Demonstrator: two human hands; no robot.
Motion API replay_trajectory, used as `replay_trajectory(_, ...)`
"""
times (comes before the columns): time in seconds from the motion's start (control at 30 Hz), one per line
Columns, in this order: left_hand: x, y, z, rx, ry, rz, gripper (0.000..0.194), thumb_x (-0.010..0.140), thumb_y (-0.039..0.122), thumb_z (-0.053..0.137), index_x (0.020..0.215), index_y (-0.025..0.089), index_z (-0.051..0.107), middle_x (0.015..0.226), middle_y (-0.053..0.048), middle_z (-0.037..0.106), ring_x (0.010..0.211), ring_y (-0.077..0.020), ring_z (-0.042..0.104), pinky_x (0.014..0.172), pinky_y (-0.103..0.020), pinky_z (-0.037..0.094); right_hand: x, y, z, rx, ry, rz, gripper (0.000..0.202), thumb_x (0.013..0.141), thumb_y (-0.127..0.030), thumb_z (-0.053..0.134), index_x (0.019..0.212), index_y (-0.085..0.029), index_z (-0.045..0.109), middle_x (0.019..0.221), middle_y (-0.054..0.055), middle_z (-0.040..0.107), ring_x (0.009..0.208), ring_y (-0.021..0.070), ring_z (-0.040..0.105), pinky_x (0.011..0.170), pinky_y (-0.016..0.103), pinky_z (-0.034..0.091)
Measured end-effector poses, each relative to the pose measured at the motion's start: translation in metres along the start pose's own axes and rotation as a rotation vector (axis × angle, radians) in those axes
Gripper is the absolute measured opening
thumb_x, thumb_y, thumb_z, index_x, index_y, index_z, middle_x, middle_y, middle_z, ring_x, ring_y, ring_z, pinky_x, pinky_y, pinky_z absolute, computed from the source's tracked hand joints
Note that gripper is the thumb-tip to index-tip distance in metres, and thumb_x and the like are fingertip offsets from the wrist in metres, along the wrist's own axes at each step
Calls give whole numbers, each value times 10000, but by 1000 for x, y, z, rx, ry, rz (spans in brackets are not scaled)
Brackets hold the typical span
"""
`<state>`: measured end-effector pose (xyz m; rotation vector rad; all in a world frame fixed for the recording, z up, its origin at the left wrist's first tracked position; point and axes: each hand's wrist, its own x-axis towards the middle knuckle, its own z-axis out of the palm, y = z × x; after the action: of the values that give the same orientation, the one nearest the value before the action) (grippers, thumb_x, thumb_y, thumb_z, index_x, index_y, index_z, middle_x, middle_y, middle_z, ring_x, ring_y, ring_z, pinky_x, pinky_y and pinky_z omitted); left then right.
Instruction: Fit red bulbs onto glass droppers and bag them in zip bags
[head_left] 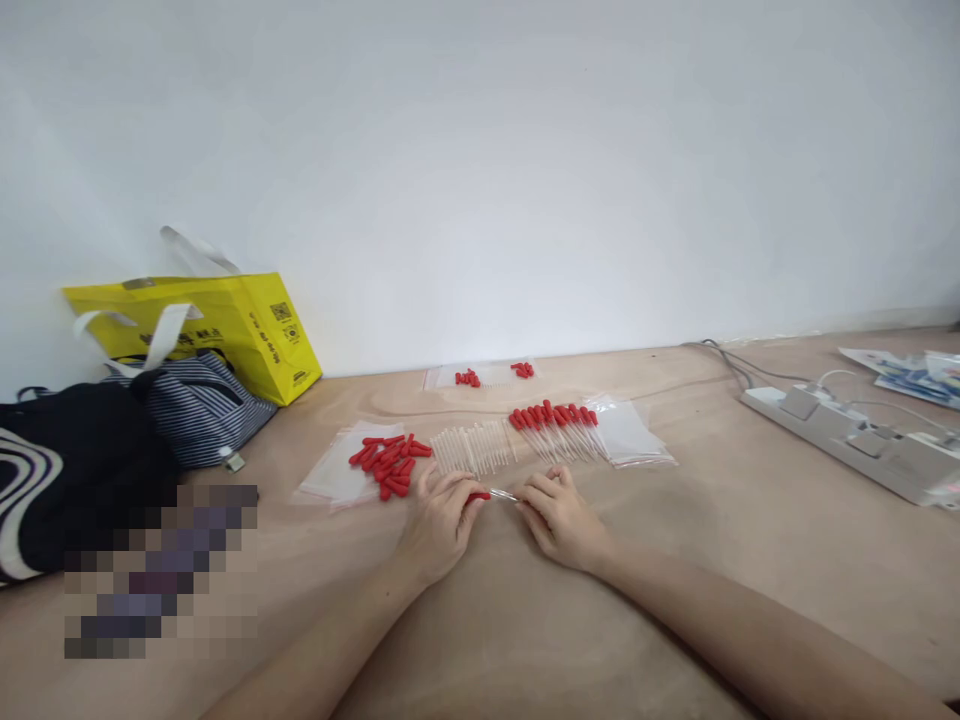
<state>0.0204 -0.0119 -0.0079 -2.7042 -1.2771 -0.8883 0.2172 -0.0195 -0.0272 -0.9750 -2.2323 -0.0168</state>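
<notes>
My left hand [444,520] is closed round a red rubber bulb [480,496], whose end pokes out past the fingertips. Opposite it, my right hand [556,515] pinches a thin clear tube [504,494]. The tube bridges the short gap between the hands, its left end at the bulb; whether it sits inside cannot be made out. Loose red bulbs [386,462] lie in a heap beyond my left hand. Bare clear tubes [471,447] are spread side by side in the middle. Several tubes with red bulbs on their ends, droppers [559,425], form a row beyond my right hand.
Clear plastic bags [634,432] lie under and beside the pieces. Farther back, another bag [491,372] carries small red bulbs. A yellow bag [277,340], striped pouch [210,405] and black bag [90,470] stand left. A power strip [847,440] with cables lies right.
</notes>
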Motion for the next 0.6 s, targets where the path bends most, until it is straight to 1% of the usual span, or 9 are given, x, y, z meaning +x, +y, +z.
replay_trajectory(0.13,-1,4,1,-49,37,-94,170,850,228,377,838,203,544,844,-10,646,854,-172,560,911,-428,232,1,-6,2,15,16,-11,197,841,-125,351,892,-147,541,771,41,562,706,142,449,722,301,278)
replay_trajectory(0.23,-2,4,3,-121,60,-181,186,854,257,375,830,204,552,840,-5,645,839,-169,560,865,-399,277,1,-11,4,14,30,-8,204,842,-128,343,893,-141,540,749,44,552,689,144,436,694,292,280)
replay_trajectory(0.3,-2,3,4,-165,63,-210,194,850,279,383,823,207,561,834,-3,646,835,-170,561,841,-384,296,2,-13,4,1,35,-14,205,839,-126,348,894,-143,545,741,42,552,675,143,428,679,290,272)
replay_trajectory(0.43,-3,1,5,-182,77,-214,199,835,314,411,787,207,573,794,-2,645,812,-172,561,834,-382,291,2,-12,2,-54,50,-59,198,820,-117,374,884,-156,557,719,27,557,620,131,406,661,295,243)
replay_trajectory(0.6,-6,2,3,-124,83,-140,177,826,299,426,783,211,572,772,1,637,798,-170,555,838,-383,271,2,-6,-2,-135,99,-188,271,744,-40,373,906,-159,555,696,5,560,559,109,384,659,302,216)
